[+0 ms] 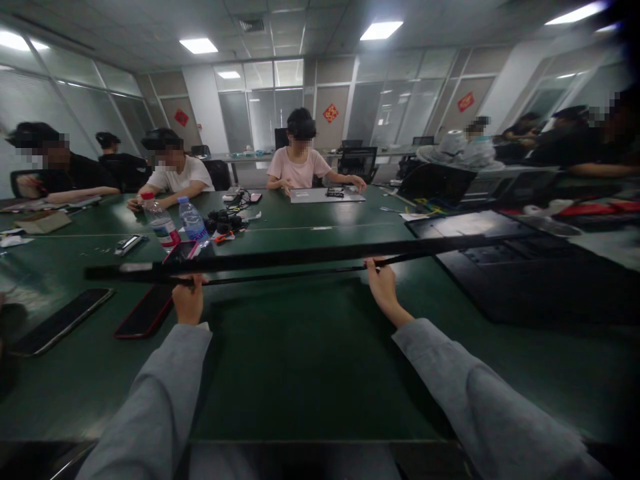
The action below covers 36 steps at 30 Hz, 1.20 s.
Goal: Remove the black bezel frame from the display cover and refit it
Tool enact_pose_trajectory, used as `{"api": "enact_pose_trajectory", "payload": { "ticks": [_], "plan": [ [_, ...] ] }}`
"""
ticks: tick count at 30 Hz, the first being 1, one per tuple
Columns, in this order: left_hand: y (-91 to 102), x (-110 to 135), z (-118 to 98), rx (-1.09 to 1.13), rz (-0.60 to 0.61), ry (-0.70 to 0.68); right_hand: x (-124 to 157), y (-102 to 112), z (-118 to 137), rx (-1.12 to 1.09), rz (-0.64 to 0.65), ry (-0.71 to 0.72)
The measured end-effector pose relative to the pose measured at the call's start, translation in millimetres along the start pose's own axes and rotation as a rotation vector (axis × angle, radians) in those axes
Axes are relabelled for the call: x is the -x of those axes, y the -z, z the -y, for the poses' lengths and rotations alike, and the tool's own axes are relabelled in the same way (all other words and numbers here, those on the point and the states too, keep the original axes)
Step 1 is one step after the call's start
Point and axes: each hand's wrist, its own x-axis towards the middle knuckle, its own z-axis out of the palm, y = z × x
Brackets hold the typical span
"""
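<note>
In the head view, I have a long, straight black bar (300,257) in front of me above the green desk (320,373), running nearly crosswise, its left end a little lower in the view. Just below it runs a thin, dark strip (280,275); whether the two are edges of one piece, I cannot tell. My left hand (189,300) is closed on the strip towards its left end, and my right hand (383,287) pinches it well to the right. I take this wide spacing as a way of sharing the weight — something this long would probably tip or twist in one hand.

The raised hold also puts it over the clutter: the black phone in a red case (143,315) lies near my left hand, the clear plastic bottle with a red cap (163,227) stands beyond the bar, and the broad, glossy black panel (545,287) lies flat to the right. Those rest aside — which presumably leaves my forearms room between them.
</note>
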Motion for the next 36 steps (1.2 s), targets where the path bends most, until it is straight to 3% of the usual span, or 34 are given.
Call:
{"api": "enact_pose_trajectory", "payload": {
  "ticks": [4,12,22,30,36],
  "plan": [
    [-1.4,0,-4,0.141,0.019,0.016,2,3,4,-0.013,0.029,0.033],
    [3.1,2,-15,0.045,-0.045,0.002,-1,-2,-3,0.008,-0.017,0.069],
    [2.8,-1,-7,0.050,-0.049,-0.067,-1,-1,9,0.002,-0.007,0.120],
    [0.7,-1,-6,0.067,-0.036,-0.043,-3,-1,4,-0.011,-0.008,0.128],
    [3.4,0,0,-0.089,-0.001,-0.007,-4,-1,-2,-0.025,-0.002,0.083]
  ]
}}
